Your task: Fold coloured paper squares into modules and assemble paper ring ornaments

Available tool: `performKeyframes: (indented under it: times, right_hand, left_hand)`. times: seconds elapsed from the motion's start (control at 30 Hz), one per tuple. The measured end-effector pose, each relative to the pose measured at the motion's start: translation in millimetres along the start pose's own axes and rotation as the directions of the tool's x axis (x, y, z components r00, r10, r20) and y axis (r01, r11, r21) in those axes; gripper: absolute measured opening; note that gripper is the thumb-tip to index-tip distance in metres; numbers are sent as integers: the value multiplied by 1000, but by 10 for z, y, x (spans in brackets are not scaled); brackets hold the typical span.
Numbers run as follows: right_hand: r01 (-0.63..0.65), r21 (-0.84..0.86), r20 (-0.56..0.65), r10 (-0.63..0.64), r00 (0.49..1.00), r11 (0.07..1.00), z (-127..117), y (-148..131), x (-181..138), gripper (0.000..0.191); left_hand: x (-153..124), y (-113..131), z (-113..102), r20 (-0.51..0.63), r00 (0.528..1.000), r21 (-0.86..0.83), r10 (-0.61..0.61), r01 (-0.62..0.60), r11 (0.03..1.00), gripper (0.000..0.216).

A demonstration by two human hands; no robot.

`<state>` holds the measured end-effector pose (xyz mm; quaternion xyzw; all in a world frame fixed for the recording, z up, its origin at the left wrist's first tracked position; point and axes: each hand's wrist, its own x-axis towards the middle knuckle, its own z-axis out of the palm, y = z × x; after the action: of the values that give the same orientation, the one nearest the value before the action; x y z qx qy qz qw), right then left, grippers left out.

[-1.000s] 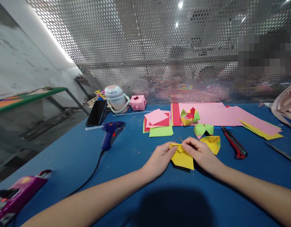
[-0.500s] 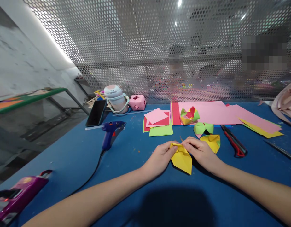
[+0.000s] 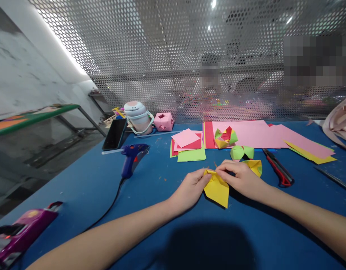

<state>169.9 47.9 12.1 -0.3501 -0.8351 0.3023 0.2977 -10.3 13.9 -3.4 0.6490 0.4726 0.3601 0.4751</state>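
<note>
Pinching the yellow paper (image 3: 217,192) at its folded far edge, the left hand (image 3: 189,189) and the right hand (image 3: 241,179) hold it between them over the blue desk (image 3: 139,217). Both thumbs press against their fingertips. The paper's long axis runs away from the wearer, leaning a little left at the far end; its pointed end aims back at the wearer and slightly right.

Just behind the right hand lies a yellow fold (image 3: 255,167), partly hidden, with a green fold (image 3: 242,152) beyond it and a multicoloured ring (image 3: 225,138) on the pink sheets (image 3: 248,134). A paper stack (image 3: 186,138) sits to the left of these, a cutter (image 3: 279,170) to the right.

Farther left are the glue gun (image 3: 129,161), phone (image 3: 114,134), flask (image 3: 139,118), pink ball (image 3: 164,122) and, nearest the wearer, a purple power strip (image 3: 25,232). A perforated metal screen (image 3: 161,48) rises behind the desk, blurred people beyond it. At left, a green-topped stand (image 3: 60,110) stands before a stained pale wall (image 3: 18,71).
</note>
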Motion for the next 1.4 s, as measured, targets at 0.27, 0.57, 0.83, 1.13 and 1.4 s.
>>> performKeyframes:
  times: [0.27,0.57,0.83,1.13,1.4]
  right_hand:
    - [-140,137,33,137,990,981,41,-4,36,20]
    - [40,6,-55,-39,998,999,61,-7,-3,19]
    - [248,-184,-88,-267,960,951,122,48,-75,22]
    - [129,-149,-145,-150,978,980,100,-10,-59,20]
    - [241,-275,-75,-271,960,931,53,44,-62,24]
  left_hand:
    - [-14,31,6,31,999,30,38,-39,999,31]
    - [-18,1,10,58,995,40,80,-82,996,30]
    - [-21,0,12,25,998,122,51,-54,991,29]
    - [-49,20,41,-119,992,123,45,-30,992,27]
    - [-39,33,14,-185,968,166,170,-140,976,17]
